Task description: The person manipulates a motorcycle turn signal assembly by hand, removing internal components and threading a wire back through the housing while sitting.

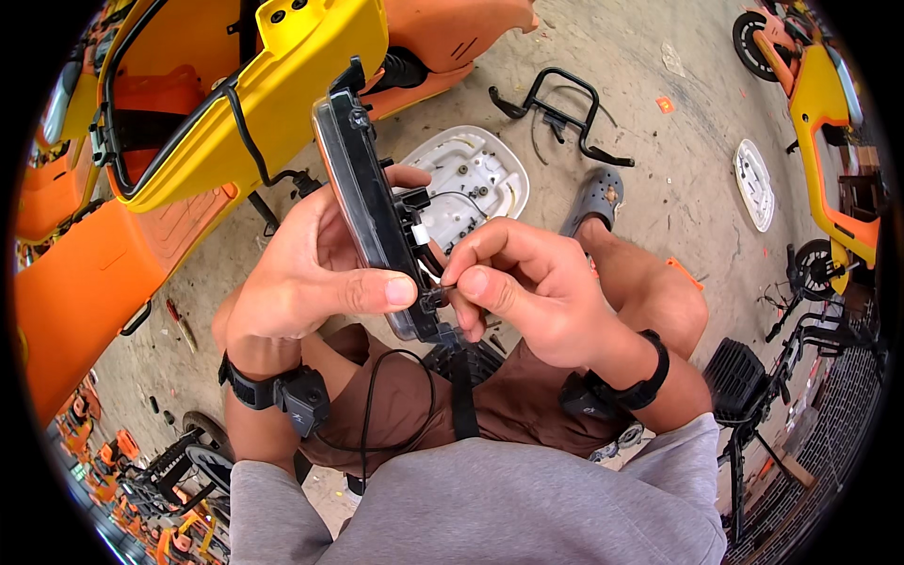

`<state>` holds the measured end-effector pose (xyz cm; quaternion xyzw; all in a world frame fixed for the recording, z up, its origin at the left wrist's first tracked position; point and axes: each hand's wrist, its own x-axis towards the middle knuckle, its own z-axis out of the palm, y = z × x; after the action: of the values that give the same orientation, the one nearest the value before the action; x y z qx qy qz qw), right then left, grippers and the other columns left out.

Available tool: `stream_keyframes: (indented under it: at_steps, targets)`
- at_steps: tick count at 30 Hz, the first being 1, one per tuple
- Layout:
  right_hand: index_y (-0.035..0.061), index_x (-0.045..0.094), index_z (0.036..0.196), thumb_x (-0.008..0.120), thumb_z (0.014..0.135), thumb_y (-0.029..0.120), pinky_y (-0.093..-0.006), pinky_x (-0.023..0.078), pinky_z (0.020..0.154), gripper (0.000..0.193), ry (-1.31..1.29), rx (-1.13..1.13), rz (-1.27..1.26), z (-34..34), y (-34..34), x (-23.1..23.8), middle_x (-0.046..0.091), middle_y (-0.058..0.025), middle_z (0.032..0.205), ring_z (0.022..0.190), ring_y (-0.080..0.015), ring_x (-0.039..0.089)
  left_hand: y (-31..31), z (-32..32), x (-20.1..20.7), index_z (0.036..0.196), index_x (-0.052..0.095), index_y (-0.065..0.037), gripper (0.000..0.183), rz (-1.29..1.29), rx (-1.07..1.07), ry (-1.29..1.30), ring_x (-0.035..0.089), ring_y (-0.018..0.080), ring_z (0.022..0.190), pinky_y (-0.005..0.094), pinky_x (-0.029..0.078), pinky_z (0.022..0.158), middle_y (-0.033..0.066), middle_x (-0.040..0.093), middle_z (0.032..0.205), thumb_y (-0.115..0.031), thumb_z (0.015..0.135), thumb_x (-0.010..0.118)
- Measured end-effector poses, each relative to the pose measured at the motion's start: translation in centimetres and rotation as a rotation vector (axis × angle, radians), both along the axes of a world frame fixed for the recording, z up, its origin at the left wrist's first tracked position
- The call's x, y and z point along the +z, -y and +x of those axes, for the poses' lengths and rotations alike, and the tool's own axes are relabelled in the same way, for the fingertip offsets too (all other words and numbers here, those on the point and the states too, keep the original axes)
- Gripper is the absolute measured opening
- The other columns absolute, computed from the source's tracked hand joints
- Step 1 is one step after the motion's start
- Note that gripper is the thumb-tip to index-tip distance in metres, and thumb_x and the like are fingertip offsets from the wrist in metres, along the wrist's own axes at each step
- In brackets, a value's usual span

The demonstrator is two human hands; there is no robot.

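A long black light unit (377,212) with a clear lens along its left side is held up in front of me, standing almost upright. My left hand (301,268) wraps round it from the left, thumb pressed on its lower back. At the unit's lower right edge, my right hand (532,282) pinches a thin dark wire close to a white connector (421,234). Where exactly the wire ends is hidden by the fingertips. Behind the hands, a white tray-like cover (504,179) lies on the floor with several small screws and parts in it.
A yellow scooter body panel (207,113) and orange panels (113,282) fill the left. Beyond the cover lies a black tubular bracket (570,80). Another white cover (753,184) and a yellow-orange scooter (819,141) are at the right. A screwdriver (181,326) lies at the left.
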<state>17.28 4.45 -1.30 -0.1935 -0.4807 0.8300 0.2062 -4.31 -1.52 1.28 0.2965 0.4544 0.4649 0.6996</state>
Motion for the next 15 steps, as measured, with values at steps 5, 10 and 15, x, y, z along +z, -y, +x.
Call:
stream_keyframes:
  at_steps: [5, 10, 15]
  targets:
    - [-0.0015, 0.056, 0.103, 0.048, 0.102, 0.016, -0.0231, 0.046, 0.058, 0.019, 0.034, -0.055, 0.179, 0.05, 0.11, 0.19, 0.059, -0.0044, 0.072, 0.063, -0.0096, 0.056, -0.11, 0.08, 0.03, 0.135, 0.039, 0.007, 0.082, -0.021, 0.020, 0.006, 0.061, 0.0175, 0.100, 0.0313, 0.046, 0.093, 0.0104, 0.062, 0.106, -0.008, 0.068, 0.084]
    - [-0.0016, 0.057, 0.100, 0.047, 0.102, 0.015, -0.0218, 0.044, 0.054, 0.020, 0.053, -0.051, 0.319, 0.32, -0.07, 0.30, 0.058, -0.0036, 0.068, 0.060, -0.0082, 0.055, -0.08, 0.08, -0.03, 0.135, 0.039, 0.007, 0.082, 0.000, 0.024, -0.003, 0.062, 0.0183, 0.101, 0.0317, 0.047, 0.093, 0.0118, 0.062, 0.106, -0.008, 0.068, 0.084]
    - [-0.0022, 0.062, 0.098, 0.052, 0.100, 0.011, -0.0217, 0.046, 0.056, 0.017, 0.118, -0.153, 0.457, 0.25, -0.01, 0.61, 0.063, -0.0065, 0.075, 0.062, -0.0084, 0.057, -0.17, 0.20, 0.37, 0.135, 0.038, 0.007, 0.081, -0.005, 0.024, -0.012, 0.063, 0.0202, 0.101, 0.0338, 0.050, 0.092, 0.0131, 0.063, 0.107, -0.007, 0.069, 0.084]
